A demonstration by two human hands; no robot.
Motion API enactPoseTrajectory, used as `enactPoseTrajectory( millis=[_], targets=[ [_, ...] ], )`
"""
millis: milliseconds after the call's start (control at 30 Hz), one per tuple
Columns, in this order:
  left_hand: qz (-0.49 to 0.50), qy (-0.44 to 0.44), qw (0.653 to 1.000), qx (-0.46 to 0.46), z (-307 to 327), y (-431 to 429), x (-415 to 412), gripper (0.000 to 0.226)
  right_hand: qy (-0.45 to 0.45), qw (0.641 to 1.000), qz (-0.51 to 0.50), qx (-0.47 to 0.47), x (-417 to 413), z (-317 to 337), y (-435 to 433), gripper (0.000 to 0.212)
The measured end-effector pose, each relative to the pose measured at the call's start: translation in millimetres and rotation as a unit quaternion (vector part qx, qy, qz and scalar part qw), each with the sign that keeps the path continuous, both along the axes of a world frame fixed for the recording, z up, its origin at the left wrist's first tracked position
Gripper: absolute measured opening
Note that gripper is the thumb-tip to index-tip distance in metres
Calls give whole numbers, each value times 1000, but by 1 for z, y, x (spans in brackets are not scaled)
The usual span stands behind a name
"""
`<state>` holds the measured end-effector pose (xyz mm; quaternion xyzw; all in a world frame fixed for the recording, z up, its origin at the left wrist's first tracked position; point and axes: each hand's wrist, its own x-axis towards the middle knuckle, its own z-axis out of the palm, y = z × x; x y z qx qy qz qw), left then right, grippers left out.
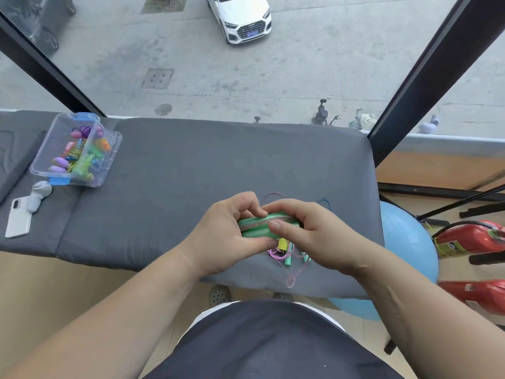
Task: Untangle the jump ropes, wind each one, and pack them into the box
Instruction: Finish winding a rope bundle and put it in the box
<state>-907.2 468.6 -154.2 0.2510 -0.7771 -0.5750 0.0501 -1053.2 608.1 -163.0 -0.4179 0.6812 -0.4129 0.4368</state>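
Two green jump-rope handles (255, 227) lie side by side, held above the near right part of the grey table (191, 170). My left hand (232, 236) grips their left end. My right hand (308, 231) grips the right end, thumb pressing thin cord wound over the handles. Under my hands lies a tangle of ropes (287, 253) with pink cord and yellow and teal handles; a pink loop reaches the table's near edge. A clear plastic box (78, 150) with blue clasps stands at the far left, holding several wound colourful ropes.
A white phone (18, 217) and a small grey device (38, 195) lie left of the box's near end. A blue exercise ball (407, 258) and red fire extinguishers (470, 236) sit on the floor to the right. A window runs behind the table.
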Motion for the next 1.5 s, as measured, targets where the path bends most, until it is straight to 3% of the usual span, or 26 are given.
enactPoseTrajectory(
  millis=[133,233,433,600,667,833,967,1133,1267,1333,1500],
  targets=[
    [6,-20,999,26,-8,1,-2,40,139,988,26,68,-11,-4,-1,44],
    [-2,-55,998,-5,-14,-2,-2,37,233,965,61,102,-15,-3,-2,37],
    [33,-68,997,-24,-13,-1,-2,40,290,952,62,68,-13,-1,-1,33],
    [153,-1,979,134,-6,2,-4,49,267,963,-38,-23,-11,-4,10,6],
    [187,42,959,211,-4,0,-3,49,265,962,-54,-40,-12,-5,17,12],
    [179,76,920,341,-5,6,-2,39,282,958,-26,-35,-6,-12,24,12],
    [128,78,901,406,-4,7,0,43,366,928,7,-72,-8,-15,21,21],
    [17,30,926,375,2,5,11,40,424,896,134,-18,-16,-13,17,43],
    [-81,-85,968,222,7,-5,8,35,448,860,238,46,-30,-3,0,35],
    [-94,-115,974,172,7,-9,6,35,449,850,264,81,-31,2,-8,28],
    [-51,-125,984,112,5,-11,1,42,427,863,248,109,-15,14,-15,23]
  ],
)
